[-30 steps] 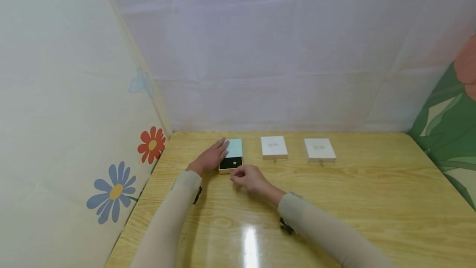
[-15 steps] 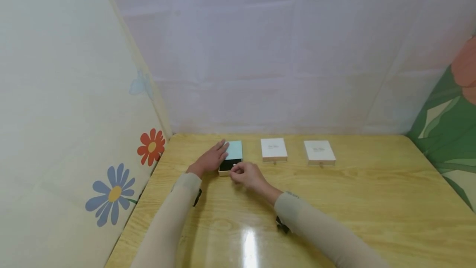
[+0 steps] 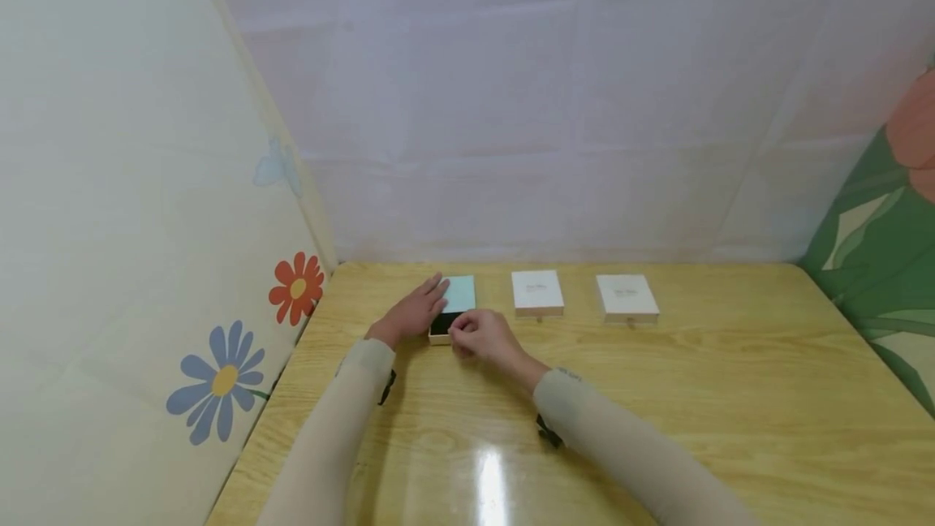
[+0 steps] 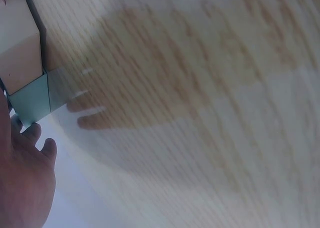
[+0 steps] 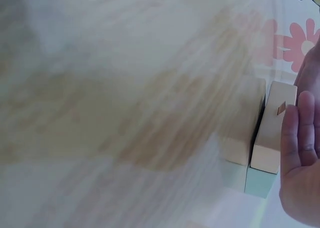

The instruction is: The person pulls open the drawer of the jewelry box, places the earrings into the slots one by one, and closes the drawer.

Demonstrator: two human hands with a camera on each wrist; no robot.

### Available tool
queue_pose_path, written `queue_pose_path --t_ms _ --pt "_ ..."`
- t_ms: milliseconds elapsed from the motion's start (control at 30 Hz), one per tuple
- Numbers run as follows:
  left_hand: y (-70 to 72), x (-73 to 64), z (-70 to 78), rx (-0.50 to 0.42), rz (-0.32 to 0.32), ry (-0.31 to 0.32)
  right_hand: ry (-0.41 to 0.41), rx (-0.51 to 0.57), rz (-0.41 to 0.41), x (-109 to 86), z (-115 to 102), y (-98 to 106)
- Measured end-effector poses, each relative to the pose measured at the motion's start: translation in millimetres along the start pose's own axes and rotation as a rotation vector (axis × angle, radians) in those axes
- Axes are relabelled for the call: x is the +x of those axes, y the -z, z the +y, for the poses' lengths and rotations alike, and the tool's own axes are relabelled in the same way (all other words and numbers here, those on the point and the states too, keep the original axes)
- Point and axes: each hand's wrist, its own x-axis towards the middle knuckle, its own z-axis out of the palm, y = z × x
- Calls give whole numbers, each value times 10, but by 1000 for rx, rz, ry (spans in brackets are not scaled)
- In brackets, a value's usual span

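Note:
A jewellery drawer box with a teal sleeve (image 3: 460, 293) lies at the table's back left, its drawer (image 3: 440, 339) pulled partly out. Black lining (image 3: 444, 322) shows inside the drawer. My left hand (image 3: 415, 311) rests along the sleeve's left side with fingers extended; the left wrist view has its fingertips at the teal end. Over the drawer's front right corner is my right hand (image 3: 485, 337), thumb and fingertips drawn together, hiding the small silvery piece of jewellery there. I cannot tell whether they pinch it. A small brown tab (image 5: 281, 108) marks the drawer front in the right wrist view.
Two white-topped boxes stand to the right, one nearer (image 3: 537, 292) and one farther (image 3: 626, 297). They sit on a wood-grain table (image 3: 730, 380). A pale cloth wall (image 3: 570, 144) rises behind, and a flower-printed panel (image 3: 146, 226) borders the left edge.
My right hand has moved slightly up and in over the drawer's front corner, covering the silvery piece that showed on the black lining. My left hand has stayed on the sleeve.

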Motion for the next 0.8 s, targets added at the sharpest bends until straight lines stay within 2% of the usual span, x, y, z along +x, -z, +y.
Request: queue_pose_path --t_ms 267,600,800 --pt "-7 5 8 12 17 -19 -33 59 -10 82 -32 21" --pt "2 -8 29 -5 26 -19 -39 39 -20 130 -6 -20" --pt "0 -8 16 9 23 -17 -38 -26 -12 162 -23 -53"
